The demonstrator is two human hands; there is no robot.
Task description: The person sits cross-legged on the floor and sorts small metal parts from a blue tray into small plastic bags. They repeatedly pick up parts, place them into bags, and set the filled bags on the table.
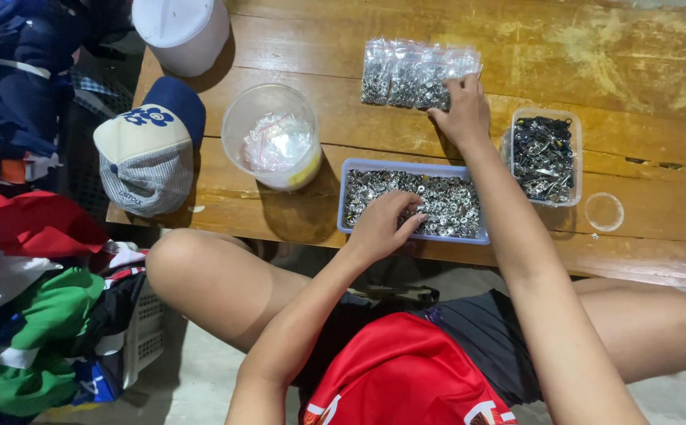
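Fingers (406, 214) of the left hand (382, 224) pinch together in the fastener tray (351, 197); right hand (461, 114) flat on packets (406, 71).

My view is bright and mostly sharp. Light comes from above, maybe near twelve o'clock. The wooden table (610, 63) shines with a pale glare toward one o'clock. Soft dark shadows sit under the clear tub (271, 134) and the cap (150, 149). The clothes pile (36, 315) at nine o'clock looks dimmer. Edges bend a little.
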